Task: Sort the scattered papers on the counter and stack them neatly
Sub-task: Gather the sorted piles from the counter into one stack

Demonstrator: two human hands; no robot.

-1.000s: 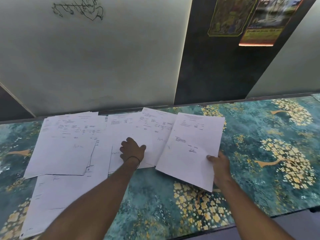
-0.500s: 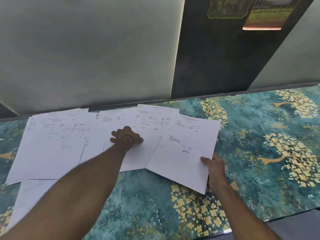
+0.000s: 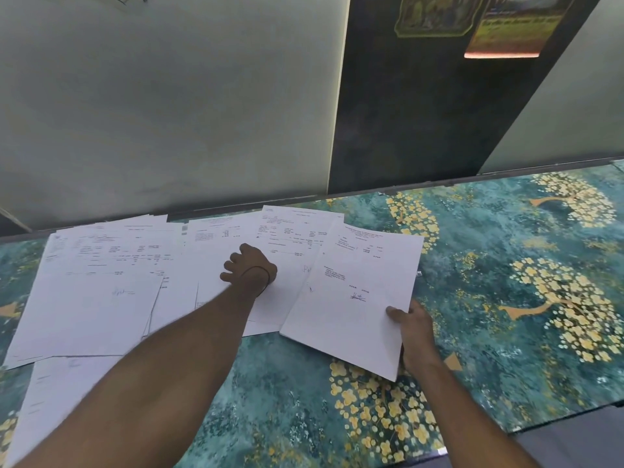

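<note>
Several white printed papers point(image 3: 94, 292) lie overlapping across the left half of the teal counter point(image 3: 506, 349) with yellow blossoms. My left hand point(image 3: 250, 268) rests on the middle sheets point(image 3: 290, 244), fingers bent down and pressing them; its fingertips are hidden under the hand. My right hand point(image 3: 413, 332) grips a signed sheet point(image 3: 354, 298) by its lower right edge, thumb on top. That sheet is tilted and overlaps the middle sheets. One more sheet point(image 3: 67, 400) lies nearer me at the lower left, partly under my left forearm.
A pale wall panel point(image 3: 169, 113) and a dark panel point(image 3: 422, 113) rise straight behind the counter. Posters point(image 3: 506, 25) hang at the upper right. The counter's front edge point(image 3: 557, 420) runs along the lower right.
My left hand has slid a little farther forward over the middle sheets, its fingers bending more. My right hand keeps its grip on the signed sheet, which has barely moved.
</note>
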